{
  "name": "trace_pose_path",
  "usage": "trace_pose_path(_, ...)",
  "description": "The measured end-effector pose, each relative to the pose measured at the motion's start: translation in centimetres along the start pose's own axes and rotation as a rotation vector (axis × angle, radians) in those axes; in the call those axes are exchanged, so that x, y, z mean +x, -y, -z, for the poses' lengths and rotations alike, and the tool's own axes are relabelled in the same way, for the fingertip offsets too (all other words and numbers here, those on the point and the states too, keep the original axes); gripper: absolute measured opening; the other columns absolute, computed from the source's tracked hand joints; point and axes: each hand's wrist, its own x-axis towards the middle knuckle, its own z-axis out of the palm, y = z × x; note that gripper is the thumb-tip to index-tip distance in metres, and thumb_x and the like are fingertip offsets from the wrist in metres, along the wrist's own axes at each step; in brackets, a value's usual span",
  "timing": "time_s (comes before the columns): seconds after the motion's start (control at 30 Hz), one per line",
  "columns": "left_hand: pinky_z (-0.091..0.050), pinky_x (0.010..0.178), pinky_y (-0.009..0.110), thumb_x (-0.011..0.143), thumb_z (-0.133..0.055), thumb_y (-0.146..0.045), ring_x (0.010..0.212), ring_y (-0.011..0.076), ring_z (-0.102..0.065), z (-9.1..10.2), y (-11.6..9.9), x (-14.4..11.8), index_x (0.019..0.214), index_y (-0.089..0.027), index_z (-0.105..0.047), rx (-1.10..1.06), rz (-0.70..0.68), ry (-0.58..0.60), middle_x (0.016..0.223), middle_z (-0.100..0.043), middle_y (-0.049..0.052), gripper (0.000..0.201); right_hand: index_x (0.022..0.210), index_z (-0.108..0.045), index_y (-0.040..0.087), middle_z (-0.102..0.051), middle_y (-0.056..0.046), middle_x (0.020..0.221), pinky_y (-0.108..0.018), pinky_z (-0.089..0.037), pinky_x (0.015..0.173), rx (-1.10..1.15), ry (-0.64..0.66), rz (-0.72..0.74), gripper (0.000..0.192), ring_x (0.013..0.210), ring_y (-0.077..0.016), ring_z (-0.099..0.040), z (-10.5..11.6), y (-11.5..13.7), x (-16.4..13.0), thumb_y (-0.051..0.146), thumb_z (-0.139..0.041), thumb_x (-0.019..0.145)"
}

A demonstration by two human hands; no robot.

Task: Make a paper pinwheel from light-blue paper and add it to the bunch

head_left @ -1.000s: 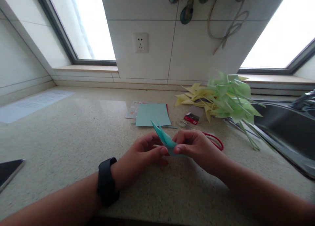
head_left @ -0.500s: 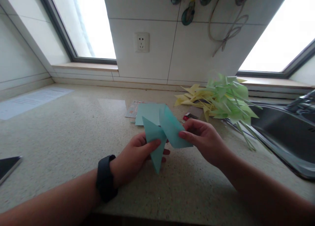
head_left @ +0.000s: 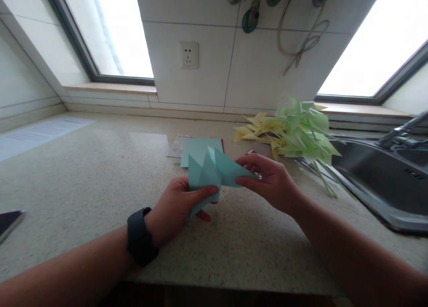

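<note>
A folded teal paper piece [head_left: 214,173] with pointed flaps is held above the speckled countertop [head_left: 100,182] between both hands. My left hand [head_left: 177,206], with a black watch on its wrist, pinches the paper's lower left part with thumb on top. My right hand [head_left: 270,180] grips the paper's right flap between thumb and fingers. Behind the paper lies a flat stack of teal sheets [head_left: 197,147].
A pile of yellow and green paper pinwheels on sticks [head_left: 294,130] lies at the right, beside a steel sink [head_left: 384,177] with a tap. A dark phone [head_left: 8,222] rests at the left edge. A white sheet [head_left: 36,133] lies far left. Utensils hang on the tiled wall.
The paper was flat and pinched low near the counter; it has been raised and spread open into several pointed flaps. Both hands rose with it.
</note>
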Motion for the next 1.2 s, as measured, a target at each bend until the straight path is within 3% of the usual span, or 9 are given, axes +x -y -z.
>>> trace_pose_path(0.23, -0.056, 0.042, 0.02, 0.076, -0.086, -0.034, 0.071, 0.0185, -0.071, 0.4, -0.1, 0.3, 0.095, -0.013, -0.068, 0.016, 0.006, 0.029, 0.081, -0.067, 0.002, 0.033, 0.127, -0.07, 0.039, -0.071, -0.003, 0.127, -0.043, -0.051, 0.095, -0.167, 0.004, 0.25, 0.044, 0.109, -0.022, -0.066, 0.5, 0.6, -0.1, 0.017, -0.072, 0.09)
trace_pose_path(0.4, -0.053, 0.038, 0.019, 0.085, -0.07, -0.06, 0.062, 0.0168, -0.07, 0.6, -0.3, 0.5, 0.096, -0.013, -0.066, -0.027, 0.005, 0.047, 0.082, -0.066, 0.004, 0.049, 0.136, -0.061, 0.044, -0.07, -0.001, 0.134, -0.046, -0.051, 0.091, -0.231, -0.083, 0.384, 0.056, 0.106, -0.022, -0.067, 0.6, 1.1, -0.2, 0.009, -0.065, 0.093)
trace_pose_path(0.6, -0.052, 0.038, 0.02, 0.091, -0.062, -0.059, 0.059, 0.017, -0.068, 0.5, -0.8, 0.5, 0.095, -0.014, -0.066, -0.059, 0.042, 0.052, 0.075, -0.065, 0.004, 0.045, 0.138, -0.059, 0.046, -0.069, 0.0, 0.135, -0.047, -0.052, 0.092, -0.26, -0.115, 0.408, 0.057, 0.104, -0.0226, -0.068, 0.7, 1.4, 0.0, 0.009, -0.064, 0.094)
trace_pose_path(0.8, -0.053, 0.042, 0.022, 0.091, -0.063, -0.046, 0.064, 0.0178, -0.069, 1.2, -1.6, 0.8, 0.098, -0.018, -0.066, -0.072, 0.039, -0.027, 0.085, -0.067, 0.005, 0.029, 0.136, -0.059, 0.05, -0.059, 0.007, 0.147, -0.048, -0.051, 0.098, -0.246, -0.129, 0.401, 0.059, 0.115, -0.022, -0.064, 1.0, 1.2, -0.1, 0.009, -0.064, 0.094)
trace_pose_path(1.03, -0.054, 0.045, 0.023, 0.092, -0.064, -0.048, 0.068, 0.019, -0.07, 2.2, -2.3, 1.4, 0.104, -0.017, -0.065, -0.053, 0.038, -0.069, 0.091, -0.069, 0.007, 0.034, 0.105, -0.078, 0.036, -0.057, 0.002, 0.149, -0.058, -0.033, 0.114, -0.347, -0.015, 0.407, 0.024, 0.14, -0.0293, -0.044, 1.7, 1.5, -0.1, 0.018, -0.067, 0.092)
trace_pose_path(1.2, -0.052, 0.046, 0.021, 0.091, -0.067, -0.043, 0.065, 0.015, -0.065, 3.0, -2.7, 1.9, 0.103, -0.018, -0.065, -0.001, 0.055, -0.026, 0.086, -0.067, 0.003, 0.028, 0.102, -0.076, 0.032, -0.065, 0.0, 0.141, -0.056, -0.029, 0.112, -0.345, 0.2, 0.398, 0.022, 0.143, -0.0281, -0.041, 2.0, 1.9, -0.1, 0.017, -0.063, 0.092)
